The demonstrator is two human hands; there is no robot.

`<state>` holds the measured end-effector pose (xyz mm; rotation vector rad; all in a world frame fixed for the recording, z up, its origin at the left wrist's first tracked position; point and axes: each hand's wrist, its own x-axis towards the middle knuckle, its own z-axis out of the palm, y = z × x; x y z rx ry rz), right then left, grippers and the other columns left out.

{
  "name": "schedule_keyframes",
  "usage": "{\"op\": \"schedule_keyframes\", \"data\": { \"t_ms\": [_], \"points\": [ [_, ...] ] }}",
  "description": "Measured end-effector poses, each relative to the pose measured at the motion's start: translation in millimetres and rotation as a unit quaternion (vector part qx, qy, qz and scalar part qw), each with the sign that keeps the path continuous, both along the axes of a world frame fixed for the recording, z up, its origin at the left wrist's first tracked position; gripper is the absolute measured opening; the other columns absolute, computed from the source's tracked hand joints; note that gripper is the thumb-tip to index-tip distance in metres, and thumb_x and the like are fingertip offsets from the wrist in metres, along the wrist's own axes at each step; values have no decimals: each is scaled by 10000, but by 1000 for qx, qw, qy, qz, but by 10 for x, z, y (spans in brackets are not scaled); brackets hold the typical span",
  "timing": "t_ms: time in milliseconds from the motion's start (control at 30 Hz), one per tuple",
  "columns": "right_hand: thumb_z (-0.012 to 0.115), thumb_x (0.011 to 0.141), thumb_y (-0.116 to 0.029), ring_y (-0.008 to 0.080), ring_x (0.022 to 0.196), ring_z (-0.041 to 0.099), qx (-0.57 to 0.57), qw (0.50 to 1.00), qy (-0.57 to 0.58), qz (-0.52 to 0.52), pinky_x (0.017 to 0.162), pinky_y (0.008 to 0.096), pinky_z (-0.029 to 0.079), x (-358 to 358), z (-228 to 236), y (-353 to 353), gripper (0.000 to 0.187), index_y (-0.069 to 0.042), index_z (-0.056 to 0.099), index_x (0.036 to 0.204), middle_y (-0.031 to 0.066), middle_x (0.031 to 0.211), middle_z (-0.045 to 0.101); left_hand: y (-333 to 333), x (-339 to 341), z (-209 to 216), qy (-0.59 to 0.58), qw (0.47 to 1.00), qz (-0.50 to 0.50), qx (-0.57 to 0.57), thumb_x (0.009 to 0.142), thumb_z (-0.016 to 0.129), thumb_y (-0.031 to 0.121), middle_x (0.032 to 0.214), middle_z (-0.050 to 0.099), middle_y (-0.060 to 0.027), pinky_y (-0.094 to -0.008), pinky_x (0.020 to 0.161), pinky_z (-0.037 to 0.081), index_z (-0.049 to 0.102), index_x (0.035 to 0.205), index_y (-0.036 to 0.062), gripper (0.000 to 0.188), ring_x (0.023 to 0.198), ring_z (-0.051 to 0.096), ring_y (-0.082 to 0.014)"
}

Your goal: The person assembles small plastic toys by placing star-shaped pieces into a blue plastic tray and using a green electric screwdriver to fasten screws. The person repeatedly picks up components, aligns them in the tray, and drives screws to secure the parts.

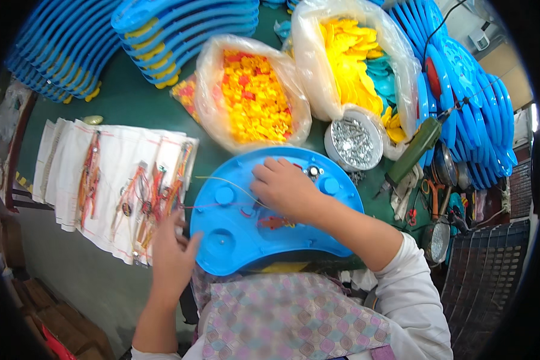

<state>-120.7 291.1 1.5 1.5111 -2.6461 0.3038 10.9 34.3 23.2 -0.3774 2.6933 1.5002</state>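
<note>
A blue curved plastic shell lies in front of me, its hollow side up. Over its middle, my right hand is closed with fingers bent down; what they pinch is hidden. A thin pale wire arcs out from beside that hand, and a pink wire runs left across the shell's edge. Inside the shell, just below the right wrist, sits a small brown-red part. My left hand is at the shell's left edge, thumb apart from the fingers, fingertips beside bundled wires on white cloth.
White cloth with wire bundles lies left. Behind the shell stand a bag of small yellow and red parts, a bag of yellow and teal pieces, and a bowl of screws. A green electric screwdriver hangs right. Blue shells are stacked behind.
</note>
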Motion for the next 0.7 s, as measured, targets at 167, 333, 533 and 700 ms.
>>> {"op": "schedule_keyframes", "data": {
  "t_ms": [167,333,533,700],
  "points": [
    [731,867,-320,277,1011,544,4,999,-18,-42,880,422,446,212,189,20,344,-96,670,1122,84,1046,563,-61,243,-377,-59,991,-26,119,1008,589,101,1078,706,-153,-302,783,549,537,1355,-52,383,924,681,-153],
    [778,812,-185,267,1046,592,-227,966,109,-54,919,428,477,368,544,165,359,-88,708,1151,67,1126,616,-107,47,-38,109,977,62,173,1017,538,99,1327,592,-179,-349,985,489,473,1430,-70,451,1168,603,-218],
    [766,757,-78,229,999,603,-350,896,262,-79,920,429,493,634,660,341,342,-166,759,1087,37,1103,631,-862,-1373,768,395,891,155,161,1008,525,105,1397,535,-191,-378,1064,447,394,1489,-63,527,1271,544,-271],
    [775,735,-50,251,994,602,-335,914,184,-136,910,444,497,529,620,509,401,-125,735,1126,46,1112,624,-1211,-2821,1439,442,864,95,220,986,513,48,1389,539,-195,-409,981,552,416,1464,-33,494,1241,579,-280]
  ]
}}
